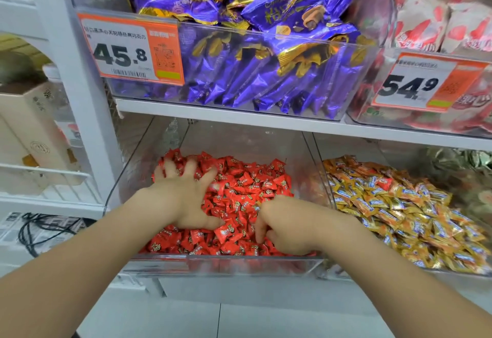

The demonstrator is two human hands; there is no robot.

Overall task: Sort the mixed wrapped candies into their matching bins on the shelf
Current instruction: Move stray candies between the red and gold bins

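Both of my hands are inside a clear plastic bin (226, 264) on the lower shelf, filled with red wrapped candies (247, 183). My left hand (183, 193) lies flat on the pile with fingers spread, their tips sunk among the wrappers. My right hand (287, 228) is near the bin's front right, fingers curled down into the red candies; whether they pinch a piece is hidden. To the right, a second clear bin (326, 177) holds yellow-gold wrapped candies (399, 209).
On the upper shelf stands a clear bin of purple snack packs (266, 52) with an orange price tag (130, 50), and a bin of white-and-red packs (439, 18) with another price tag (423, 84). A white rack with boxes (29, 124) is at left.
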